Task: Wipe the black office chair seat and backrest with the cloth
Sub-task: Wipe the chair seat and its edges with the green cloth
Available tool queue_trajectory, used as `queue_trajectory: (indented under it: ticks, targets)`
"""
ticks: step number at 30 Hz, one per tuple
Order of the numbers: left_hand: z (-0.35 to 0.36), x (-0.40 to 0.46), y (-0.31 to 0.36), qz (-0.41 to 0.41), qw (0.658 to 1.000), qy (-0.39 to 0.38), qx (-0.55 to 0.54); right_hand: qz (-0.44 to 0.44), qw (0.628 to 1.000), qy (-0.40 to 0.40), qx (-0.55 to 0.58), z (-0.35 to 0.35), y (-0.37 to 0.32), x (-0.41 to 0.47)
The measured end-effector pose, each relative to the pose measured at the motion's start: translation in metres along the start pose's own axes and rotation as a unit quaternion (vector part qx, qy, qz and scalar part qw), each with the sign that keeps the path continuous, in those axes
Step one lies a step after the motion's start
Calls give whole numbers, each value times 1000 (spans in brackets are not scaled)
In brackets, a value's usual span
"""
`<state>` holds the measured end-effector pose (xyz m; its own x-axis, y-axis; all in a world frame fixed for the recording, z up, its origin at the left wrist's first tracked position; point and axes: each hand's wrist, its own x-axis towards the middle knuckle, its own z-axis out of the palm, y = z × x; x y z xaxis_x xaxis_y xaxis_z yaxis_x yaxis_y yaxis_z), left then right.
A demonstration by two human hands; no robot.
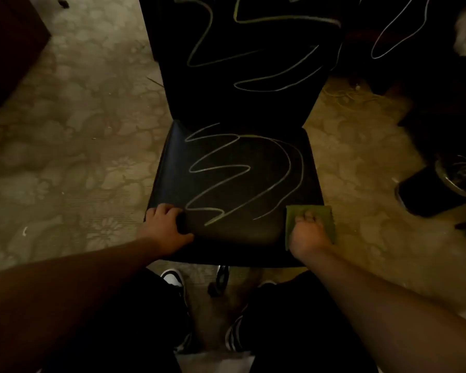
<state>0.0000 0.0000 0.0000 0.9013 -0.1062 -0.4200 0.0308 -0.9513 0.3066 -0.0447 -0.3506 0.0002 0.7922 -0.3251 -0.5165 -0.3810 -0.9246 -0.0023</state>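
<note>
A black office chair stands in front of me, its seat (234, 184) and backrest (240, 63) both marked with pale squiggly lines. My left hand (164, 230) grips the seat's front left corner, fingers curled over the edge. My right hand (308, 235) presses a green cloth (293, 214) flat onto the seat's front right corner, close to the end of one pale line. The cloth partly hangs over the seat's right edge.
Patterned beige carpet (78, 157) surrounds the chair. A dark bin (439, 187) lies tipped at the right. Dark furniture (8, 49) stands at the far left, and another dark marked object (404, 36) at the upper right. A chair caster (221, 278) and my shoes show below the seat.
</note>
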Motion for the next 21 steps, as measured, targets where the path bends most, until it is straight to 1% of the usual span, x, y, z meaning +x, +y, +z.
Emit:
queue_trajectory:
  ticks: [2,4,7,10,12,14,18,21]
  targets:
    - [2,2,0,-1,1000,25,14,-7,999,45,-22,3,4,2]
    - [7,2,-2,-13,1000,26,4,-1,997,84,1,9,9,-2]
    - [20,1,-1,-25,999,29,-25,22,994,99,45,21,7,-11]
    - [28,-1,-1,-26,998,52,-37,26,994,94,52,29,-3,-13]
    - [33,-1,-5,-14,997,70,-32,-2,993,116,34,35,-14,-15]
    - [37,-3,-8,-3,996,86,-27,-51,988,142,14,38,-26,-19]
    - [44,-15,-3,-8,994,103,-23,-176,972,152,26,51,-57,-41]
    - [48,-24,4,-10,995,103,-11,-221,963,152,19,59,-65,-51]
